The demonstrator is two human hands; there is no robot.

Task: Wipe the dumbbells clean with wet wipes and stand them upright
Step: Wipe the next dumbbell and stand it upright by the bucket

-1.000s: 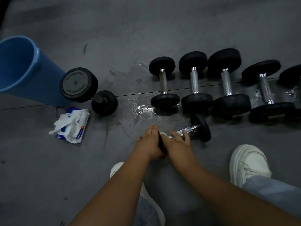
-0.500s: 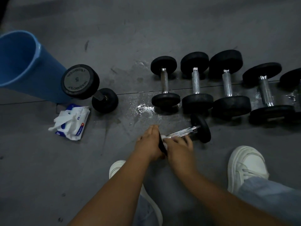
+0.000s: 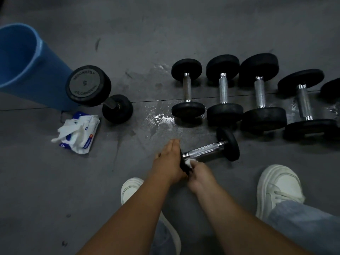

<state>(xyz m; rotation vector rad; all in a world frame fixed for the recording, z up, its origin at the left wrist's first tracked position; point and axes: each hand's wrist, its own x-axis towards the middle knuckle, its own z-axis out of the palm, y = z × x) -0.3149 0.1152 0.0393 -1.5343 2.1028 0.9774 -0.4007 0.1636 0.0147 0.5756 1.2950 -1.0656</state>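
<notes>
Dim light, head view looking down at a grey floor (image 3: 165,34). Low centre of frame: a small dumbbell (image 3: 207,150) lies on its side, chrome handle running from lower left to upper right, far black head toward the right, near head mostly hidden between the two hands. Left hand (image 3: 168,161) flat against the outer face of that near head, fingers together and pointing up the frame. Right hand (image 3: 199,172) curled tight around a white wet wipe (image 3: 190,161), pressing it where the handle meets the near head; how much of the wipe touches metal or rubber is hard to tell in this light. Across the right half, above the hands, a row of dumbbells (image 3: 223,88) lying on their sides, handles pointing up and down the frame, heads just beside one another; the last one is cut by the right edge. Wet sheen on the floor left of the row and between its rightmost pieces. Left of centre: one larger dumbbell (image 3: 88,86) standing on end, seen tilted, marked face toward the camera, just beside a blue bin (image 3: 27,70) at upper left. Below it, an open wet wipes pack (image 3: 81,133) with white sheets spilling out. Two white shoes (image 3: 277,188) along the bottom, either side of the forearms.
</notes>
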